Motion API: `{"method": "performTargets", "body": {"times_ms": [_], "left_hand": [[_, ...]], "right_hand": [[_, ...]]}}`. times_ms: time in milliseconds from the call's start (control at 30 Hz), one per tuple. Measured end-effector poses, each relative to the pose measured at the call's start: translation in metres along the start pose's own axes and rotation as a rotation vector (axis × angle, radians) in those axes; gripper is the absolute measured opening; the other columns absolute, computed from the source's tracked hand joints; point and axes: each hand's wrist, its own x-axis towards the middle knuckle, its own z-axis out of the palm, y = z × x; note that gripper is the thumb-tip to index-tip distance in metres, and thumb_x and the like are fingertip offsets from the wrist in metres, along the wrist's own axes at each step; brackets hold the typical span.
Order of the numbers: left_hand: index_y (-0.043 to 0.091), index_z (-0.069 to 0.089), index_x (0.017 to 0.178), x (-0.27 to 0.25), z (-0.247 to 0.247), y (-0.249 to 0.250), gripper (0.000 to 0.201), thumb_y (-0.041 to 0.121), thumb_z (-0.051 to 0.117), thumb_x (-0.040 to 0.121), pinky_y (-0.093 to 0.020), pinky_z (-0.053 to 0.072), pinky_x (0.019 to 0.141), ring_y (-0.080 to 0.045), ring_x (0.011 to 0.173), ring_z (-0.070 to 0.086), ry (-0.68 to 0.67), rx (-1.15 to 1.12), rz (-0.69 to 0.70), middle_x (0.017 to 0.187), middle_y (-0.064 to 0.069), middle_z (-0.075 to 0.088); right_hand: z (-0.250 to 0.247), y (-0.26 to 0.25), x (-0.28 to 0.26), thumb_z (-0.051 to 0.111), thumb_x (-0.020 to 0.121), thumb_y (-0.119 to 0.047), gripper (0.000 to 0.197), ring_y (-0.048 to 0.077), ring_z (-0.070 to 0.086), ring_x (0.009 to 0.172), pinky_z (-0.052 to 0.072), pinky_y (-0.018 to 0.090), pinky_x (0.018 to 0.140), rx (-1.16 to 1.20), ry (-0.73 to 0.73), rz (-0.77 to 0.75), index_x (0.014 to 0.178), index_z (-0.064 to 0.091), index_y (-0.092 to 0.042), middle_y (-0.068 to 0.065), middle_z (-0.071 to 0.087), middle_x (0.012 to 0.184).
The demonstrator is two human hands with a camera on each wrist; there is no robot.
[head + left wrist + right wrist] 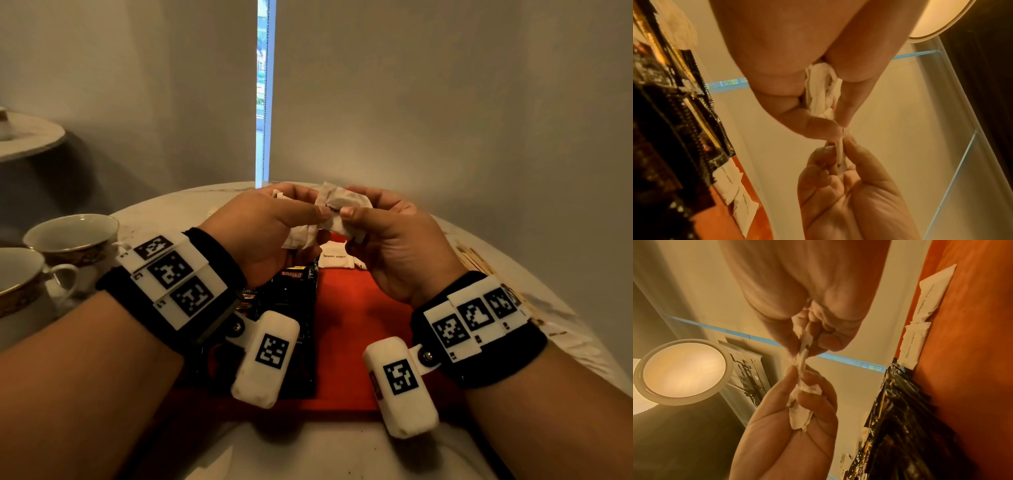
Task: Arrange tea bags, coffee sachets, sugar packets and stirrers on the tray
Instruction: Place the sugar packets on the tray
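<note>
On the red rectangular tray (pixel 356 308), the black foil coffee sachets (pixel 294 298) lie left, the white paper sugar packets (pixel 335 259) at the far edge; wooden stirrers (pixel 479 260) lie right of the tray, two porcelain cups (pixel 68 240) left.

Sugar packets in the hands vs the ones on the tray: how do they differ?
The held sugar packets are up in the air, pinched between the left hand and right hand; the tray packets lie on the red tray. The held ones look crumpled and bunched; the tray ones lie flat, overlapping, beside the black coffee sachets. Both are white paper, printed "brown sugar" where legible.
</note>
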Motion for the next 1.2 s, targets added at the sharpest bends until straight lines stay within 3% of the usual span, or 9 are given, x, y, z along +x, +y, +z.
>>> {"method": "performTargets", "body": {"times_ms": [100, 233, 400, 567, 733, 967, 1100, 1200], "left_hand": [[0.014, 0.060, 0.083, 0.000, 0.001, 0.000, 0.015, 0.001, 0.062, 0.090, -0.027, 0.048, 0.056, -0.017, 0.059, 0.063, 0.010, -0.016, 0.002, 0.080, -0.011, 0.067], [0.011, 0.062, 0.101, -0.001, 0.004, 0.001, 0.008, 0.013, 0.063, 0.093, -0.019, 0.045, 0.048, -0.014, 0.053, 0.060, 0.053, -0.041, 0.023, 0.086, -0.013, 0.063], [0.014, 0.061, 0.089, -0.002, 0.004, 0.001, 0.006, 0.012, 0.063, 0.094, -0.025, 0.040, 0.052, -0.019, 0.063, 0.054, 0.071, 0.027, 0.022, 0.092, -0.017, 0.060], [0.016, 0.063, 0.086, 0.001, 0.002, -0.001, 0.007, 0.014, 0.066, 0.092, -0.025, 0.040, 0.051, -0.022, 0.069, 0.051, 0.084, 0.071, 0.021, 0.098, -0.018, 0.059], [0.015, 0.063, 0.084, 0.004, -0.003, -0.001, 0.008, 0.013, 0.066, 0.091, -0.023, 0.042, 0.047, -0.017, 0.057, 0.057, 0.094, 0.038, 0.025, 0.086, -0.013, 0.063], [0.016, 0.061, 0.082, 0.007, -0.007, -0.002, 0.012, 0.014, 0.065, 0.093, -0.025, 0.039, 0.049, -0.018, 0.060, 0.054, 0.109, 0.032, 0.014, 0.081, -0.011, 0.068], [0.016, 0.060, 0.080, 0.007, -0.007, -0.003, 0.014, 0.012, 0.065, 0.092, -0.025, 0.037, 0.048, -0.018, 0.058, 0.054, 0.116, 0.019, 0.032, 0.073, -0.008, 0.066], [0.017, 0.060, 0.078, 0.007, -0.007, -0.002, 0.016, 0.013, 0.066, 0.092, -0.026, 0.037, 0.050, -0.018, 0.057, 0.053, 0.126, 0.013, 0.032, 0.072, -0.007, 0.067]], "right_hand": [[0.000, 0.001, 0.000, 0.063, 0.088, 0.000, 0.010, 0.017, 0.059, 0.065, 0.037, 0.026, 0.051, -0.041, 0.024, -0.006, 0.093, 0.068, -0.007, 0.010, 0.069, 0.080], [-0.001, 0.002, 0.000, 0.065, 0.087, 0.000, 0.011, 0.019, 0.061, 0.067, 0.036, 0.027, 0.052, -0.063, 0.024, 0.002, 0.087, 0.066, -0.011, 0.010, 0.070, 0.079], [0.000, 0.004, -0.001, 0.076, 0.076, -0.017, 0.009, 0.021, 0.056, 0.070, 0.037, 0.027, 0.053, -0.116, 0.003, -0.003, 0.084, 0.073, -0.016, 0.010, 0.068, 0.083], [0.000, 0.005, 0.001, 0.073, 0.082, -0.009, 0.005, 0.019, 0.056, 0.062, 0.036, 0.028, 0.051, -0.121, 0.044, -0.006, 0.081, 0.069, -0.012, 0.010, 0.068, 0.076], [-0.006, 0.004, 0.003, 0.072, 0.082, -0.006, 0.006, 0.021, 0.059, 0.062, 0.037, 0.028, 0.051, -0.143, 0.052, -0.004, 0.082, 0.067, -0.010, 0.011, 0.071, 0.075], [-0.014, 0.004, 0.010, 0.072, 0.081, -0.002, 0.008, 0.028, 0.059, 0.074, 0.038, 0.029, 0.051, -0.146, 0.087, 0.003, 0.082, 0.072, -0.010, 0.017, 0.072, 0.082], [-0.016, 0.004, 0.011, 0.072, 0.081, -0.001, 0.008, 0.026, 0.059, 0.072, 0.037, 0.029, 0.052, -0.142, 0.089, 0.006, 0.085, 0.071, -0.008, 0.017, 0.070, 0.083], [-0.019, 0.002, 0.011, 0.070, 0.083, 0.001, 0.009, 0.016, 0.058, 0.059, 0.039, 0.028, 0.052, -0.137, 0.099, -0.006, 0.087, 0.070, -0.007, 0.009, 0.069, 0.074]]}}
